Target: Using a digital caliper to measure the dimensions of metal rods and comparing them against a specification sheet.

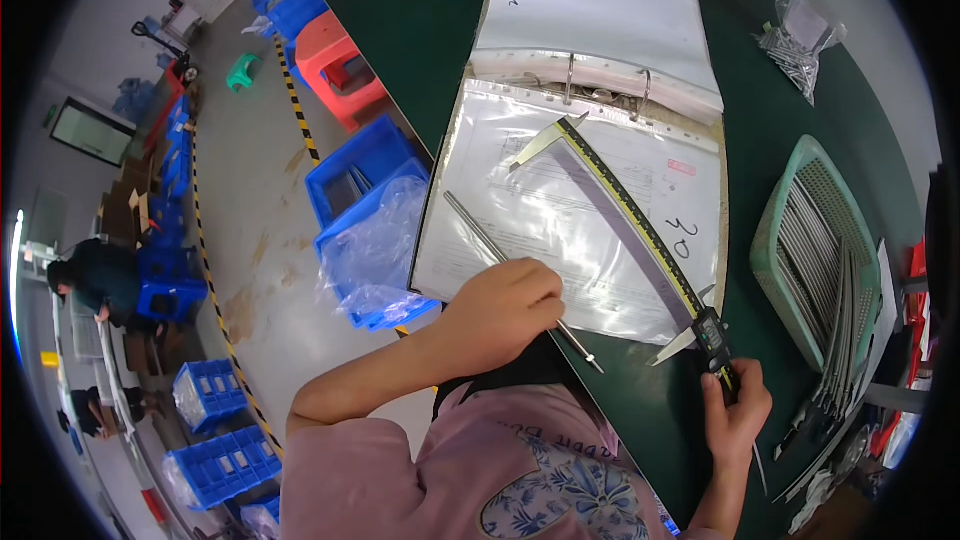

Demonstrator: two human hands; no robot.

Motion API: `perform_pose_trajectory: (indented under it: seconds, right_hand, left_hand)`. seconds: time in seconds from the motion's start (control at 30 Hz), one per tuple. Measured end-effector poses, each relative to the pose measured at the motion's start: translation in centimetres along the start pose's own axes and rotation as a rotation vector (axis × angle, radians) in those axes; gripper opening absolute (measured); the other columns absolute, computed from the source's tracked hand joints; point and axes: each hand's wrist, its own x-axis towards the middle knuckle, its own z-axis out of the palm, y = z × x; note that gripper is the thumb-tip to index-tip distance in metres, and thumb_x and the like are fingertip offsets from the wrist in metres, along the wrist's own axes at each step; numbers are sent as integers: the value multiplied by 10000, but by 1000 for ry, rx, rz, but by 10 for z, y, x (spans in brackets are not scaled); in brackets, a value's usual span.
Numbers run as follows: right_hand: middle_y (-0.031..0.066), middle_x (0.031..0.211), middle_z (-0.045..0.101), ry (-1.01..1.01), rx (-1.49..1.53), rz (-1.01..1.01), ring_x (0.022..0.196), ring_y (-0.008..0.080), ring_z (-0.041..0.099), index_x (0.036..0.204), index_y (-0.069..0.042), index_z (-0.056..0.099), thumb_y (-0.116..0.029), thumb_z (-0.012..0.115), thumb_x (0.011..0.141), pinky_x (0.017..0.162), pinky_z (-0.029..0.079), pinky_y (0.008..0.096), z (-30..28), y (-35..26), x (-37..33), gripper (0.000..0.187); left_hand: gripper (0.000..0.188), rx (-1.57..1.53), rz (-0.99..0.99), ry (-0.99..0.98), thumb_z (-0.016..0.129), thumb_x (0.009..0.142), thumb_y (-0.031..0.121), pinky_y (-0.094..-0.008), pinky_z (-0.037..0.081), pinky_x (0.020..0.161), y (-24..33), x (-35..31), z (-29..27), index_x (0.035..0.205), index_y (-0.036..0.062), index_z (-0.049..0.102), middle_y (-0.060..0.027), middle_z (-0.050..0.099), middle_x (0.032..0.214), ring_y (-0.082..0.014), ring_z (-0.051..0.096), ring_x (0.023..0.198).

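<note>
My left hand [510, 312] is closed around a thin metal rod [468, 218]. The rod slants over the lower left of an open ring binder [455, 155], and its stepped lower end sticks out past my fist. My right hand [736, 408] grips a digital caliper [637, 218] near its display. The caliper's long beam reaches diagonally across the binder's plastic-sleeved page. Its large measuring jaws are apart, with nothing between them.
A pale green basket [766, 230] full of metal rods [808, 240] stands right on the dark green table [400, 10]. Behind it lies a clear bag of metal parts [797, 40]. Beyond the left edge are blue bins [322, 188] and a red stool [312, 45]. A person [105, 275] sits far left.
</note>
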Motion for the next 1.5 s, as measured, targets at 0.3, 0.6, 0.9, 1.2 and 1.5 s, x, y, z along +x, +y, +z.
perform_pose_trajectory:
  seconds: [0.3, 0.6, 0.9, 1.2, 1.5]
  right_hand:
    - [82, 560, 480, -46, -16, -45, 447, 164, 439, 841, -20, 553, -172, 711, 717, 441, 352, 286, 1, 1, 3, 252]
    - [109, 595, 513, -76, -42, -55, 483, 202, 481, 846, -5, 576, -171, 706, 711, 471, 385, 303, -1, 5, 4, 251]
    - [117, 596, 510, -111, -30, -22, 490, 212, 480, 840, -4, 567, -153, 705, 703, 480, 386, 309, 2, 10, 1, 245]
    - [126, 603, 509, -117, -23, -32, 494, 235, 484, 836, -4, 563, -158, 705, 711, 483, 387, 317, 2, 12, -1, 244]
    - [140, 618, 523, -157, -78, 34, 510, 267, 514, 839, -2, 566, -173, 706, 708, 488, 400, 333, -3, 7, 1, 257]
  left_hand:
    - [198, -144, 214, 4, 564, 672, 92, -321, 443, 734, 14, 12, 39, 857, 22, 566, -77, 526, 887, -235, 542, 852]
    - [194, -198, 262, -41, 564, 704, 94, -312, 436, 716, 14, 13, 44, 887, 35, 588, -60, 513, 880, -214, 533, 845]
    - [169, -194, 256, 28, 595, 693, 87, -315, 446, 709, 12, 13, 47, 853, 33, 602, -60, 524, 873, -217, 541, 841]
    - [130, -171, 233, 79, 551, 710, 120, -317, 435, 742, 14, 10, 48, 812, 38, 549, -61, 500, 855, -214, 520, 844]
    - [149, -218, 225, 77, 621, 693, 81, -306, 452, 651, 13, 16, 47, 837, 47, 620, -49, 527, 834, -206, 548, 780]
